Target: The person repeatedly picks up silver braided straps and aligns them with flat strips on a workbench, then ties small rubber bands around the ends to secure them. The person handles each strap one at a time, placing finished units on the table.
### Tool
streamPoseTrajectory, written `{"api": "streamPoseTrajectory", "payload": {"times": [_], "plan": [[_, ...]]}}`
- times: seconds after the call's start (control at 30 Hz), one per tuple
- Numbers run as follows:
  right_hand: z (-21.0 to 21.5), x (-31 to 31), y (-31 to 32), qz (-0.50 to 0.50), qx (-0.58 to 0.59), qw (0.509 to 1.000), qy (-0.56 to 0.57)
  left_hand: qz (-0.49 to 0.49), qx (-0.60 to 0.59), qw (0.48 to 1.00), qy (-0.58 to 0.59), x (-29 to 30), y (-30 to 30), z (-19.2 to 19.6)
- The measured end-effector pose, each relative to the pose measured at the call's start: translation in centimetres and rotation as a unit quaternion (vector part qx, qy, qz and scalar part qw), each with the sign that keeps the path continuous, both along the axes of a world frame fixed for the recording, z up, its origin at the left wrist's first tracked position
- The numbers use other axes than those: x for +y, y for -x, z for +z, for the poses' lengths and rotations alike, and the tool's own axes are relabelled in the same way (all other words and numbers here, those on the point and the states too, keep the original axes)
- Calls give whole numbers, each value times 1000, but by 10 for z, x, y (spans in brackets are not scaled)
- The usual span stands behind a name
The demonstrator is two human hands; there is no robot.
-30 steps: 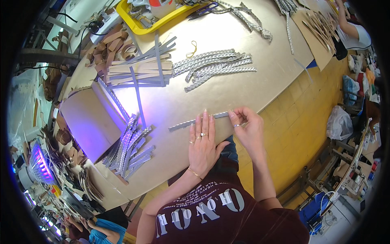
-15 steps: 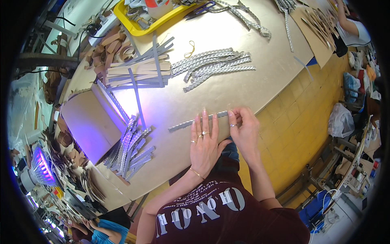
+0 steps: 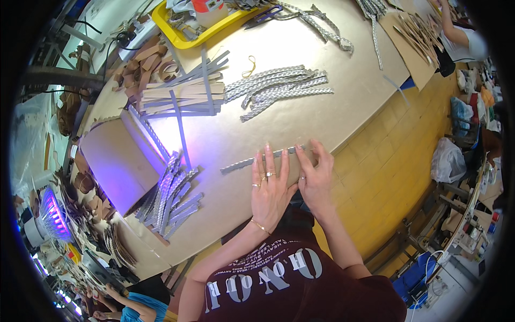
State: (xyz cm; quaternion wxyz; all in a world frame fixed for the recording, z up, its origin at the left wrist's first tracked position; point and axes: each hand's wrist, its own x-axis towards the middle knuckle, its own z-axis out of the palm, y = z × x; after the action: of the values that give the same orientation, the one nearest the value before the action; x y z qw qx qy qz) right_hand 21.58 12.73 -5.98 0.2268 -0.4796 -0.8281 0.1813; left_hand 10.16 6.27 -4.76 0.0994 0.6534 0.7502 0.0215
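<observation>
A narrow grey braided strip [image 3: 237, 165] lies stretched out on the table near its front edge. My left hand [image 3: 272, 189] rests flat across the strip's middle, fingers straight and spread, so part of the braid is hidden under it. Beside it my right hand [image 3: 316, 181] sits at the strip's right end. Its fingertips touch down on the end there, the fingers stretched and apart. Farther off lies a bundle of silvery braided strips [image 3: 289, 83]. To the left, more grey braids [image 3: 170, 196] are heaped.
A tan cardboard box [image 3: 120, 163] stands at the left near a glowing lamp [image 3: 55, 214]. Flat strips [image 3: 179, 96] lie behind it. At the back are a yellow tray [image 3: 185, 43], scissors [image 3: 263, 17] and a cardboard sheet [image 3: 402, 48]. Other people work at the far right and lower left.
My right hand has gone from a bent-finger pinch at the strip's end to stretched fingers laid on it, moving slightly left. The left hand stays flat on the braid.
</observation>
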Motion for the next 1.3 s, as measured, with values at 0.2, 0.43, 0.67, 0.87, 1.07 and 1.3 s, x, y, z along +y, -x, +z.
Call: {"api": "streamPoseTrajectory", "payload": {"times": [0.2,0.43,0.67,0.87,1.07,1.3], "plan": [[-8,-4,-6,-29,-73,996,-34,33,-80,996,4,-15,16,0],[-4,-3,-2,-50,-59,996,-51,159,-77,984,34,-57,63,10],[2,3,-11,-108,81,991,4,147,-46,988,5,-62,59,8],[24,10,-2,-166,118,972,117,32,-133,990,-33,-40,33,12],[24,21,7,-149,8,985,83,-26,-141,989,-19,-1,9,1],[29,31,2,-136,-28,980,139,-23,-152,983,-97,7,20,-3]]}}
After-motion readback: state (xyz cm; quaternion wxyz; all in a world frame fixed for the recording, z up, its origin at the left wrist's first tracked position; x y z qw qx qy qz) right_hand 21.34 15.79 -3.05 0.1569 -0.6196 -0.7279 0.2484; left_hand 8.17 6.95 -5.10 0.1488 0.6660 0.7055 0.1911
